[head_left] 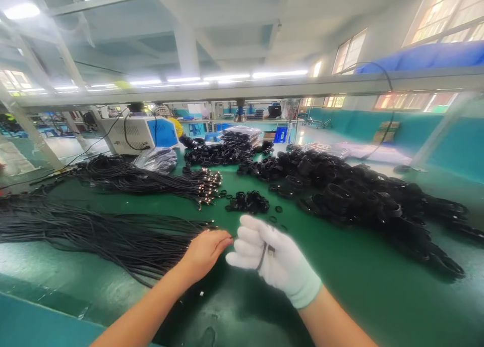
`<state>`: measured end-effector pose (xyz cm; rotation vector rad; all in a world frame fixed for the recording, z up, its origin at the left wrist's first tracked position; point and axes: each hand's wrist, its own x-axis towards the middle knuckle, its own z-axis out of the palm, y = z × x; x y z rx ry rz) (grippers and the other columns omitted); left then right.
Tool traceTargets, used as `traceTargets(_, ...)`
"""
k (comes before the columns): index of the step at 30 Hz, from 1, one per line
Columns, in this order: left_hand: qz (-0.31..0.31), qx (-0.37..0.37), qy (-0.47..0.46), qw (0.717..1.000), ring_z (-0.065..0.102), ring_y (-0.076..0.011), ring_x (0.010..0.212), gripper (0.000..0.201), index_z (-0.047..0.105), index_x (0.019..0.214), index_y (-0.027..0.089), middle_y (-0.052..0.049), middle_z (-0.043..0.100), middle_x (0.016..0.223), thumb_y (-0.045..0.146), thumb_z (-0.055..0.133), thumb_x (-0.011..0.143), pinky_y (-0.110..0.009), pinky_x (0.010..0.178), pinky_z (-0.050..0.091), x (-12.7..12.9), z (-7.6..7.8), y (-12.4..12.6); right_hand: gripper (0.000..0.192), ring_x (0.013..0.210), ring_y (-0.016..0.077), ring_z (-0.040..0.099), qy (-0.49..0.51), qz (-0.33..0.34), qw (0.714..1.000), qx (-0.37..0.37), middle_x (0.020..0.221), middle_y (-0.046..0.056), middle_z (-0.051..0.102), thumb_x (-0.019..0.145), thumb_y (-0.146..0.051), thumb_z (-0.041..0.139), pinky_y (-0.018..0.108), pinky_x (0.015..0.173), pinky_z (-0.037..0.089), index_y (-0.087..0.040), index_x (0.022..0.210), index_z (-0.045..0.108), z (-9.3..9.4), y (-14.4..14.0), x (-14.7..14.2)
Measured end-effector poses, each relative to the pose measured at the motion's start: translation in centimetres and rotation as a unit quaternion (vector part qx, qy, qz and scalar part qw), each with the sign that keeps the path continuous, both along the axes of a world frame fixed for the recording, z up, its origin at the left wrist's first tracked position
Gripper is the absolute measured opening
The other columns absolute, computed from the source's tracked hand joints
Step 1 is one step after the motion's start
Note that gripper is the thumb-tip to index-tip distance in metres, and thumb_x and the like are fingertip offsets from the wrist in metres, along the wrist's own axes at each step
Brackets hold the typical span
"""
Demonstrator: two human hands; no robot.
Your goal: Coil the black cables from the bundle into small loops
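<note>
My right hand (274,258), in a white knit glove, is turned palm up with its fingers curled. A black cable (261,256) lies across it, and a small metal plug shows against the palm. Close on its left is my bare left hand (207,249), thumb and fingers pinched together. A short dark piece of cable shows at those fingertips, though most of the grip is hidden. Under and beside the left hand lies a bundle of long black cables (113,238). A small heap of black rings (249,202) sits just beyond both hands.
Another cable bundle with metal ends (151,180) lies at the back left, near a white and blue machine (141,132). Large piles of coiled black cables (340,190) cover the back and right of the green table (363,291). A metal rail (242,90) crosses above.
</note>
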<state>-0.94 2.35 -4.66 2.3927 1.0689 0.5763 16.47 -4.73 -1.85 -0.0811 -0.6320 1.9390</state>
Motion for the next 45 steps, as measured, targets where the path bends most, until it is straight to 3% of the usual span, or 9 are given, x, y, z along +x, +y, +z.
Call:
traceTargets(3, 0.01, 0.104, 0.14, 0.985, 0.057, -0.018, 0.07, 0.022, 0.06, 0.077, 0.019, -0.002, 0.065, 0.077, 0.021, 0.041, 0.087, -0.028, 0.066, 0.038, -0.6, -1.1, -2.9, 0.008, 0.062, 0.0082, 0.048, 0.006, -0.074, 0.997, -0.007, 0.069, -0.005, 0.048, 0.086, -0.026, 0.054, 0.041, 0.088, 0.044, -0.018, 0.088, 0.056, 0.1, 0.8, 0.4)
traceTargets(6, -0.038, 0.182, 0.212, 0.959, 0.054, -0.0152, 0.059, 0.02, 0.057, 0.074, 0.02, 0.0, 0.062, 0.069, 0.015, 0.042, 0.086, -0.027, 0.058, 0.034, -0.4, 0.8, -6.3, 0.018, 0.07, 0.011, 0.054, -0.054, -0.095, 0.994, -0.019, 0.077, -0.001, 0.058, 0.086, -0.025, 0.055, 0.044, 0.091, 0.042, -0.017, 0.101, 0.059, -0.6, 0.9, 0.0)
traceTargets(10, -0.094, 0.25, 0.147, 0.952, 0.052, -0.0131, 0.059, 0.017, 0.057, 0.071, 0.019, 0.001, 0.06, 0.067, 0.026, 0.052, 0.086, -0.026, 0.058, 0.031, -0.9, 5.8, -5.7, 0.031, 0.078, 0.017, 0.062, -0.133, 0.025, 0.991, 0.016, 0.092, 0.012, 0.064, 0.082, -0.027, 0.062, 0.037, 0.079, 0.047, -0.009, 0.106, 0.059, -1.9, -0.1, -1.3)
traceTargets(13, -0.129, 0.157, 0.127, 0.971, 0.055, -0.0103, 0.067, 0.013, 0.06, 0.075, 0.021, 0.006, 0.063, 0.072, 0.032, 0.062, 0.081, -0.022, 0.062, 0.034, -1.9, 7.9, -3.6, 0.031, 0.078, 0.0188, 0.064, -0.133, 0.109, 0.985, 0.012, 0.091, 0.012, 0.065, 0.079, -0.027, 0.065, 0.04, 0.079, 0.047, -0.009, 0.104, 0.059, -2.9, -0.4, -2.0)
traceTargets(21, -0.182, 0.307, 0.131, 0.925, 0.045, -0.0134, 0.049, 0.014, 0.053, 0.067, 0.019, 0.003, 0.058, 0.062, 0.024, 0.06, 0.078, -0.028, 0.046, 0.02, 0.4, 4.5, -8.9, 0.027, 0.108, 0.0278, 0.058, -0.097, -0.041, 0.986, -0.128, 0.115, 0.015, 0.061, 0.083, -0.023, 0.057, 0.049, 0.092, 0.042, -0.011, 0.108, 0.058, -4.0, 1.3, -1.1)
traceTargets(25, -0.081, 0.273, 0.146, 0.948, 0.048, -0.013, 0.055, 0.01, 0.058, 0.072, 0.021, 0.003, 0.061, 0.068, 0.023, 0.059, 0.081, -0.027, 0.051, 0.025, -0.2, 6.1, -7.3, 0.028, 0.097, 0.025, 0.063, -0.11, -0.022, 0.991, -0.072, 0.109, 0.015, 0.064, 0.084, -0.019, 0.056, 0.045, 0.083, 0.047, -0.012, 0.112, 0.056, -3.1, 0.6, -0.6)
traceTargets(31, -0.107, 0.109, 0.092, 0.984, 0.054, -0.0107, 0.07, 0.008, 0.064, 0.076, 0.021, 0.005, 0.063, 0.078, 0.029, 0.065, 0.078, -0.021, 0.063, 0.036, -0.6, 9.1, -2.8, 0.033, 0.086, 0.0254, 0.066, -0.108, 0.134, 0.985, 0.017, 0.097, 0.017, 0.067, 0.08, -0.025, 0.063, 0.052, 0.085, 0.044, -0.008, 0.108, 0.058, -2.8, -0.9, -1.6)
traceTargets(39, -0.121, -0.153, -0.082, 0.977, 0.057, -0.0128, 0.073, 0.022, 0.066, 0.078, 0.014, -0.001, 0.064, 0.077, 0.027, 0.049, 0.086, -0.021, 0.065, 0.043, -0.4, 3.7, -0.3, 0.05, 0.091, 0.0285, 0.066, -0.09, 0.151, 0.984, 0.012, 0.104, 0.012, 0.066, 0.075, -0.031, 0.067, 0.054, 0.084, 0.044, -0.016, 0.12, 0.053, -2.0, -1.6, -1.7)
traceTargets(45, 0.025, 0.039, 0.122, 0.991, 0.056, -0.0158, 0.076, 0.031, 0.062, 0.08, 0.019, 0.0, 0.062, 0.078, 0.031, 0.035, 0.092, -0.025, 0.068, 0.038, -3.7, 0.8, 0.1, 0.047, 0.082, 0.0199, 0.065, -0.075, 0.055, 0.996, 0.004, 0.089, 0.002, 0.063, 0.074, -0.032, 0.07, 0.058, 0.09, 0.039, -0.02, 0.117, 0.054, -0.7, -1.1, -0.8)
